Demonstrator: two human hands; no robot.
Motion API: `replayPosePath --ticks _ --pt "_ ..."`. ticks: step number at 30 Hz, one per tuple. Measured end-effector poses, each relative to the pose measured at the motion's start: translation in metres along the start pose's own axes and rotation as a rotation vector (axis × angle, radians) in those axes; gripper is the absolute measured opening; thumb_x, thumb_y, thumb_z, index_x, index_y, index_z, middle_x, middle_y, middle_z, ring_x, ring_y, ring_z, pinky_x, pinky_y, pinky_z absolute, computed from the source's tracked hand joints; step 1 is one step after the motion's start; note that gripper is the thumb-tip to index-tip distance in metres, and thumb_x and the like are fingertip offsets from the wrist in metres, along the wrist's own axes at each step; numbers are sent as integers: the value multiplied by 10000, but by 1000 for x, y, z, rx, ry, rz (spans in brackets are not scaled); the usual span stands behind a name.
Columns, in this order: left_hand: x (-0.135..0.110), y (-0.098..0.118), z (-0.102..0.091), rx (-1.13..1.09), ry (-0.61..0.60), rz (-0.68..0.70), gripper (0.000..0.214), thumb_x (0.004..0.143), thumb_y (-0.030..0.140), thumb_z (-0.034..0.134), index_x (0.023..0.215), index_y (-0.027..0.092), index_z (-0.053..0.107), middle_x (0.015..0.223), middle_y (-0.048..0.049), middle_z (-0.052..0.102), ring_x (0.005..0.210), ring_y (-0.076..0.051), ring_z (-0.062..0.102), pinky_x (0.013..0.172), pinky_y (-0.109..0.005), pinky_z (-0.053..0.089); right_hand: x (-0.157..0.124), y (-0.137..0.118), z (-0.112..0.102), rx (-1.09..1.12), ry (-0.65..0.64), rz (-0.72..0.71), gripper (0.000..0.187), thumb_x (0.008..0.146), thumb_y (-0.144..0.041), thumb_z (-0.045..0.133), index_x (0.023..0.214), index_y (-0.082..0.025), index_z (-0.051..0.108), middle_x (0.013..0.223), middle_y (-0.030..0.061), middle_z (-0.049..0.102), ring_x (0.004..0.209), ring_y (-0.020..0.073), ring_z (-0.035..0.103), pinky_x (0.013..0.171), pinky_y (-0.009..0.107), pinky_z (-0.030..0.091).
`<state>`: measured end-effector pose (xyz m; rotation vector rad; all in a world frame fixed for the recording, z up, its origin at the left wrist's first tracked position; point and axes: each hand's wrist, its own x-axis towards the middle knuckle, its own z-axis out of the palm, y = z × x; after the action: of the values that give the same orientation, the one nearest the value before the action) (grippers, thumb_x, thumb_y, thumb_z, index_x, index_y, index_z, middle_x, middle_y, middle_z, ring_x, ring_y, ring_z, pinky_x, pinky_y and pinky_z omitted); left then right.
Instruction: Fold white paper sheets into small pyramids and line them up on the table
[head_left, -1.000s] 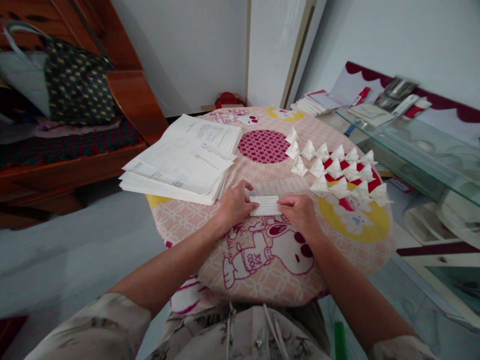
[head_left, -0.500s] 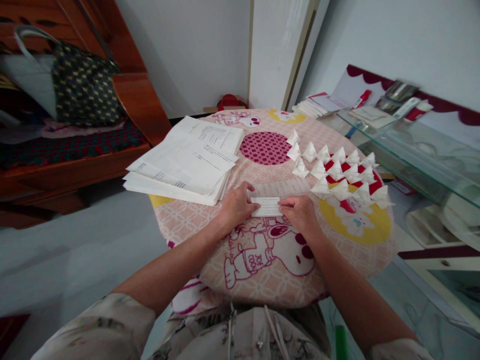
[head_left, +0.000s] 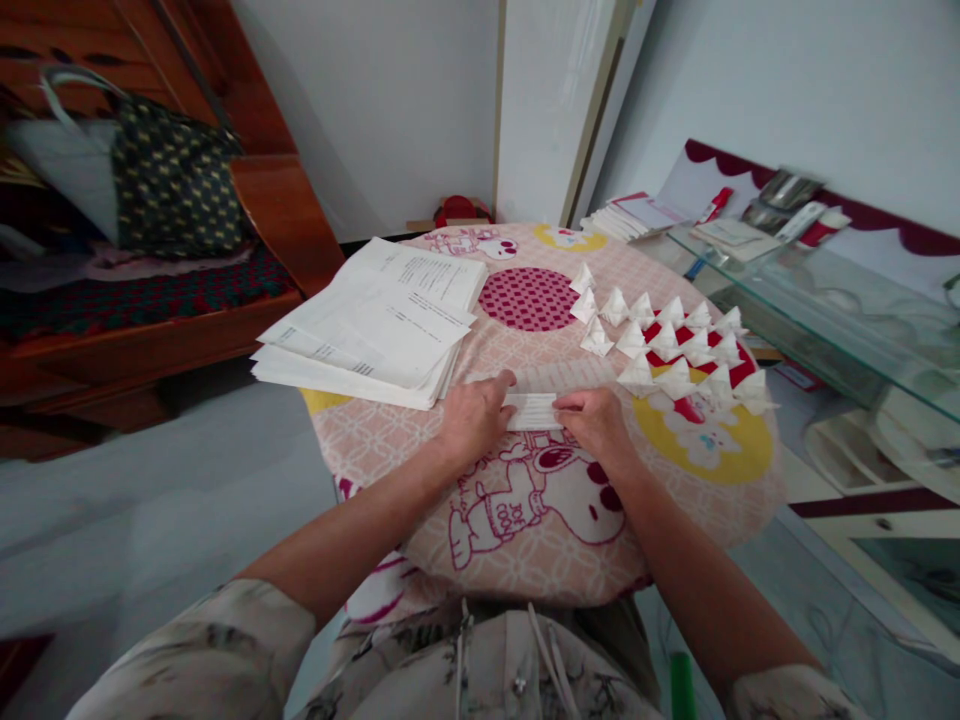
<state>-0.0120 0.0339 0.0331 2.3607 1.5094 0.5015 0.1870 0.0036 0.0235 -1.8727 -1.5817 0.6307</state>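
Between my hands, over the round table's patterned cloth [head_left: 517,560], is a small folded sheet of paper [head_left: 534,412] with lines of print. My left hand [head_left: 478,418] is closed on its left end, and my right hand [head_left: 592,418] pinches its right end between thumb and fingers. Just beyond it lies a thin, see-through printed strip [head_left: 566,376]. To the left rests a stack of printed sheets [head_left: 375,315]. Several pointed folded paper pieces [head_left: 664,342] stand in rows on the right side of the cloth.
A glass shelf [head_left: 817,320] adjoins the table's right side, carrying metal bowls [head_left: 784,195] and a red marker [head_left: 718,205]. A pile of booklets [head_left: 630,215] sits at the back right. On the left, a dark patterned bag [head_left: 176,180] rests on a wooden bench [head_left: 281,215].
Both hands keep hold of the folded paper; the left hand has moved slightly right along it. The view has shifted a little.
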Motion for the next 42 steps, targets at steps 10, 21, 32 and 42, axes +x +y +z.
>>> replayPosePath --ticks 10,21,32,42 --pt "13 -21 21 -115 -62 646 432 801 -21 510 1137 156 716 1175 -119 700 1084 -213 657 920 -318 540 5 3 1 -103 -36 12 294 735 -154 630 958 -135 821 701 66 770 750 220 750 687 250 548" --pt "4 -26 14 27 -182 688 504 892 47 501 1346 213 642 1411 -146 600 1268 -240 599 1065 -342 474 2 -12 -2 74 -28 205 302 721 -112 650 988 -120 792 563 24 695 483 150 647 472 195 470" --pt "-1 -21 20 151 -146 738 495 933 93 476 1398 219 588 1418 -155 583 1257 -251 590 1043 -350 460 -1 -10 5 220 100 -30 193 732 -144 608 860 -129 752 646 20 710 505 133 626 474 197 455" --pt "4 -29 10 -31 -173 776 425 875 61 526 1207 224 735 1335 -124 655 1202 -231 643 1023 -320 491 -2 -10 3 87 -96 63 219 676 -81 633 856 -137 743 567 -7 656 509 136 604 485 207 426"
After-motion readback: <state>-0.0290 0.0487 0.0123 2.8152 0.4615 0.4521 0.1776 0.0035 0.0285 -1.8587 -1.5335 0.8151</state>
